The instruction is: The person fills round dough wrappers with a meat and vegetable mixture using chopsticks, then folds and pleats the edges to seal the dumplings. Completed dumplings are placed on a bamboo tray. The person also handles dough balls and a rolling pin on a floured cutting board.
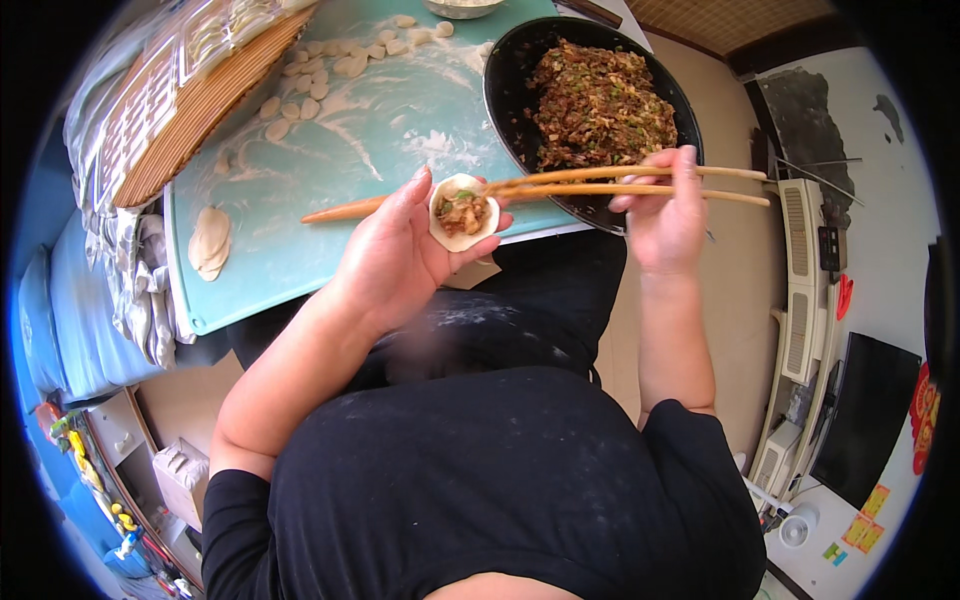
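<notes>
In my cupped left hand [385, 265] rests a round dumpling wrapper [456, 240], with a small mound of meat and green filling [463, 212] at its centre. My right hand [665, 220] is closed around a pair of long wooden chopsticks [580, 188]. Their tips reach left to the edge of the wrapper. Below the chopsticks' far side, a black pan [507, 100] holds a large heap of the same brown chopped filling [605, 105]. Beside my left fingers, a wooden rolling pin [345, 210] lies on the floured green mat [270, 250], partly hidden by that hand.
Small dough pieces [350, 65] lie scattered toward the mat's far side. A stack of wrappers [210, 243] sits at its left. A slatted tray [200, 125] slants over the far left corner. A pale bowl [462, 8] stands at the far edge.
</notes>
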`<control>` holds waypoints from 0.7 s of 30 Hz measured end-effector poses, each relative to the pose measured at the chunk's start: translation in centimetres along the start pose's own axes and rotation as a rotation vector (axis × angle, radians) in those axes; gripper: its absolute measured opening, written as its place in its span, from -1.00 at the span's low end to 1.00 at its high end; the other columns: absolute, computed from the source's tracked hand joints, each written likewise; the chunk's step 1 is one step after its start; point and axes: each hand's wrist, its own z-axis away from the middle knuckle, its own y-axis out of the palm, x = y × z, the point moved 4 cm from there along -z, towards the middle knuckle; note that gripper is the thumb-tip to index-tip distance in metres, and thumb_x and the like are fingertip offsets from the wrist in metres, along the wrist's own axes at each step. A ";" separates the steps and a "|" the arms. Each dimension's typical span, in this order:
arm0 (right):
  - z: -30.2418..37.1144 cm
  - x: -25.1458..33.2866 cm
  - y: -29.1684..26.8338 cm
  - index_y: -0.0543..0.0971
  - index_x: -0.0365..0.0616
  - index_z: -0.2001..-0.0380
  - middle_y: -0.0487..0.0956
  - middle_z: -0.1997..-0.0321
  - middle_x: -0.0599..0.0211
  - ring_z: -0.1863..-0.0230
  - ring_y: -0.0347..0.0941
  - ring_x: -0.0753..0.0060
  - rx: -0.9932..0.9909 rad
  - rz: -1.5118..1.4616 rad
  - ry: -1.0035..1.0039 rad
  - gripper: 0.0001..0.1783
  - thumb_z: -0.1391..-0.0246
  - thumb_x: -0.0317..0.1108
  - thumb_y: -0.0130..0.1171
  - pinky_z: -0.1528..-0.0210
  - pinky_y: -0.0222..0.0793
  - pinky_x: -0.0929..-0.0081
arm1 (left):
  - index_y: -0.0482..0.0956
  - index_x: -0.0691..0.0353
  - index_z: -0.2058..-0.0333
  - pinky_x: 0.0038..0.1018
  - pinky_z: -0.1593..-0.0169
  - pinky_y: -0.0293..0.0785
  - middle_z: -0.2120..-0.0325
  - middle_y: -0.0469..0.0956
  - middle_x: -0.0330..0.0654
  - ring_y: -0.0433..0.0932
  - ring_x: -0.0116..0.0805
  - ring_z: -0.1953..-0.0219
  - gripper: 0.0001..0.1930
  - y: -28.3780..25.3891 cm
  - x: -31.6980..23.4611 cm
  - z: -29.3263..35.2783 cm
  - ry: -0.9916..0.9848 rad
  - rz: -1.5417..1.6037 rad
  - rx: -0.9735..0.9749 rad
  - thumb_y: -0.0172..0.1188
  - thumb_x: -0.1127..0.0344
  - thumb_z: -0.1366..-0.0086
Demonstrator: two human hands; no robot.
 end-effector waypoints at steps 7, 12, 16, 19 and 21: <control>-0.8 3.9 -5.6 0.36 -0.29 0.41 0.39 0.57 0.22 0.66 0.42 0.36 -0.252 0.538 -0.292 -0.64 -0.21 -0.14 -0.14 0.56 0.50 0.48 | 0.24 0.42 0.00 -0.32 -0.03 0.42 0.02 0.36 0.10 0.40 -0.12 -0.02 -0.52 -1.6 0.4 0.1 -0.022 0.039 -0.080 -0.34 0.08 -0.38; -0.1 3.2 -6.3 0.38 -0.30 0.39 0.41 0.54 0.25 0.60 0.42 0.47 -0.135 0.681 -0.302 -0.69 -0.22 -0.22 -0.13 0.51 0.51 0.52 | 0.24 0.39 -0.01 -0.30 -0.03 0.43 0.02 0.35 0.12 0.40 -0.09 -0.02 -0.54 -2.0 1.5 -0.2 -0.059 0.038 -0.118 -0.34 0.09 -0.38; -0.2 2.1 -5.9 0.41 -0.31 0.39 0.44 0.50 0.29 0.53 0.42 0.53 -0.033 0.702 -0.315 -0.73 -0.20 -0.27 -0.08 0.46 0.50 0.57 | 0.23 0.35 -0.01 -0.29 -0.02 0.44 0.02 0.35 0.14 0.40 -0.06 -0.01 -0.55 -1.9 1.9 -0.2 -0.099 0.025 -0.123 -0.34 0.08 -0.38; -0.6 1.5 -6.3 0.41 -0.31 0.38 0.46 0.48 0.29 0.52 0.43 0.55 0.024 0.718 -0.305 -0.75 -0.19 -0.29 -0.06 0.44 0.49 0.58 | 0.23 0.34 -0.02 -0.29 -0.01 0.44 0.03 0.35 0.14 0.41 -0.05 0.00 -0.55 -1.9 2.0 -0.3 -0.104 0.011 -0.128 -0.33 0.07 -0.38; -0.8 1.3 -6.5 0.41 -0.31 0.38 0.46 0.48 0.29 0.51 0.43 0.55 0.045 0.712 -0.294 -0.74 -0.19 -0.29 -0.06 0.43 0.49 0.58 | 0.23 0.33 -0.02 -0.29 -0.01 0.45 0.03 0.35 0.14 0.41 -0.04 0.00 -0.55 -1.8 2.2 -0.6 -0.112 0.010 -0.132 -0.33 0.07 -0.38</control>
